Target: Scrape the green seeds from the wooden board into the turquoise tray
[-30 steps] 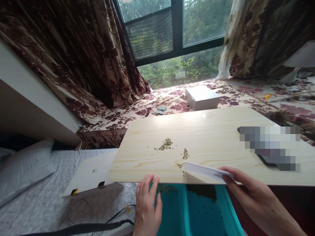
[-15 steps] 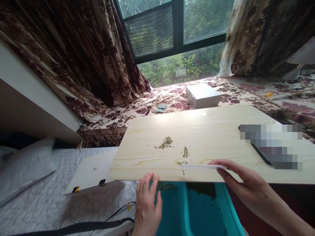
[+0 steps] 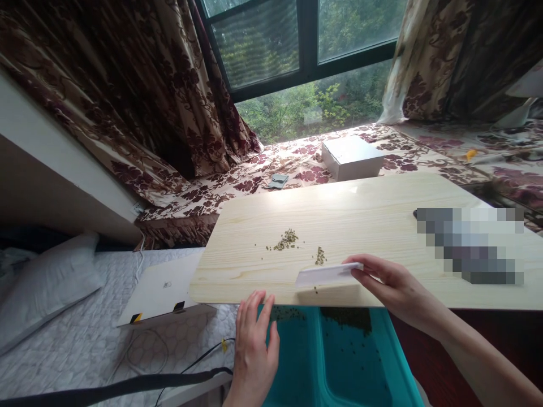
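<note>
Near the table's front edge, my right hand point(image 3: 384, 280) pinches one end of a thin white card point(image 3: 328, 273), which is tilted and held slightly above the wood. Small greenish beans lie on the table point(image 3: 373, 226): a larger heap point(image 3: 286, 239), a smaller cluster point(image 3: 319, 256) just beyond the card, and a few loose ones. My left hand point(image 3: 255, 345) has its fingers stretched out at the table's front edge, over the left rim of a teal divided bin point(image 3: 321, 362). Beans are scattered in both compartments, with a dense pile point(image 3: 350, 320) at the far end of the right one.
A pixelated dark object point(image 3: 470, 246) lies on the table's right side. Beyond the table, a white box point(image 3: 353, 157) and a folded grey cloth point(image 3: 278, 181) rest on the flowered window seat. Left of the table, another white box point(image 3: 163, 288) and cables lie on the quilted bed.
My right hand has lifted the card and moved it left and away from me, tilting its flat face into view. My left hand has stayed at the table edge.
</note>
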The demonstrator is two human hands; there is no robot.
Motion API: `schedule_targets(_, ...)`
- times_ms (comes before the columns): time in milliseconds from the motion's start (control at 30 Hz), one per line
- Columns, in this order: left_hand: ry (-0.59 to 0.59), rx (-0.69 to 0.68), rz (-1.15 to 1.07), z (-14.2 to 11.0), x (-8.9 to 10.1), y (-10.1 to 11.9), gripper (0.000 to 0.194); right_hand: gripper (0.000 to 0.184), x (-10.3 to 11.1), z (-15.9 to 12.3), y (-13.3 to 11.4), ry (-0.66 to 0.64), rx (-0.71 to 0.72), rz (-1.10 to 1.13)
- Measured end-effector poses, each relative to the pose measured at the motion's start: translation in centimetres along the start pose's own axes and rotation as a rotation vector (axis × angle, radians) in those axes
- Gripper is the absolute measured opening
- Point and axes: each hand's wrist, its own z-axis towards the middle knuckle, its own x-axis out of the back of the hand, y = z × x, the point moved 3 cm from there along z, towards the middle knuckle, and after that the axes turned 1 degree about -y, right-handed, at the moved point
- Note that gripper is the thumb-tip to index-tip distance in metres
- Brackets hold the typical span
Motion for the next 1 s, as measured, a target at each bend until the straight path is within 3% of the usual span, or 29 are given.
schedule_targets(467,-0.02,-0.006,0.013,-0.1,-0.2,-0.4,0.051,0.04,0.0,0.6,-0.2,-0.122,0.026,-0.052)
schedule_targets(767,-0.01,-0.029,0.022,-0.4,-0.3,-0.8,0.053,0.03,2.5,0.3,-0.7,-0.227,-0.014,-0.153)
schedule_targets(867,-0.003,-0.021,0.024,-0.3,-0.3,-0.6,0.051,0.027,3.9,-0.6,-0.1,-0.182,-0.013,-0.193)
schedule_targets(1000,-0.018,-0.073,0.056,-0.5,-0.5,-1.0,0.053,0.033,5.1,-2.0,1.0,0.056,-0.011,-0.201)
